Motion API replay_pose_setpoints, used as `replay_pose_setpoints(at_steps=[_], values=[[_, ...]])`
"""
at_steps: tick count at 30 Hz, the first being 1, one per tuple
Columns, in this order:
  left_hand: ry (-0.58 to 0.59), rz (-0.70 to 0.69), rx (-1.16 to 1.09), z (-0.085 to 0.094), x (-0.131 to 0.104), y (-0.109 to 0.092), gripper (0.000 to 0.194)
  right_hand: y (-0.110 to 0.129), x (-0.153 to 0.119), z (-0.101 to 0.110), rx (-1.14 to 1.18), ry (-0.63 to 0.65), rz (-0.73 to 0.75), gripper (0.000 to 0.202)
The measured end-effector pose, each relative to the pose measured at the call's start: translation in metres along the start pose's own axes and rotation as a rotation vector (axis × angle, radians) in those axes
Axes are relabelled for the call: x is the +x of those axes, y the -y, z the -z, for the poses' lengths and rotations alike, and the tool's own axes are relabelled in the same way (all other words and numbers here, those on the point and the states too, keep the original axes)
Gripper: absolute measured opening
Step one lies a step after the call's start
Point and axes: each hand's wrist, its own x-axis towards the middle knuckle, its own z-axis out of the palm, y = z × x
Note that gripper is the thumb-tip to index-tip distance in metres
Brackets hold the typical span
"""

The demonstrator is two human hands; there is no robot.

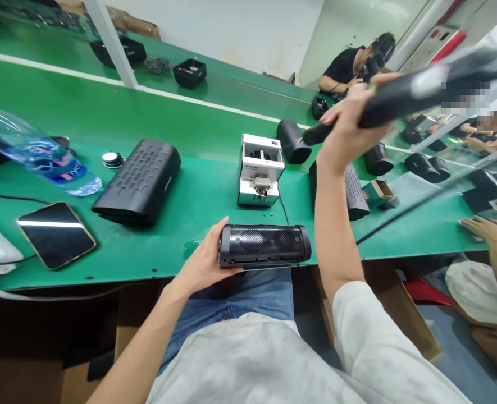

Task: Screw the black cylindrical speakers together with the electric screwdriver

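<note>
My left hand (209,255) is closed on the left end of a black speaker (269,245) at the table's front edge. Two perforated round areas show under its dark front. Raised at the upper right, my right hand (351,126) wraps around a black electric screwdriver (404,95), blurred by motion, its tip side pointing left. Behind the speaker stands a white box-shaped screw feeder (260,168) with an open top. To the left lies a black speaker cover (141,179) with an oval pattern.
Left on the green table (206,185) are a phone (57,235), a water bottle (37,148) and cables. More black housings (293,141) stand at the right, near a small cardboard box (378,192). A white post (111,45) rises at the back. Co-workers sit opposite and right.
</note>
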Motion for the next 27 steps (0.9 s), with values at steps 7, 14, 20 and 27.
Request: replay_pose_setpoints(at_steps=[7,14,20,27], values=[[0.027,0.017,-0.013,0.001,0.001,-0.003,0.137,0.016,-0.032,-0.044,0.190,-0.474,0.407,0.021],[0.024,0.013,-0.020,0.002,0.002,-0.004,0.138,0.000,-0.046,-0.081,0.066,-0.178,0.096,0.039],[0.009,-0.017,-0.032,0.000,0.002,-0.003,0.136,-0.021,-0.033,-0.094,0.065,-0.111,-0.044,0.074],[0.010,-0.038,-0.021,0.001,0.003,-0.002,0.137,0.001,-0.051,-0.080,0.073,-0.100,0.001,0.040]])
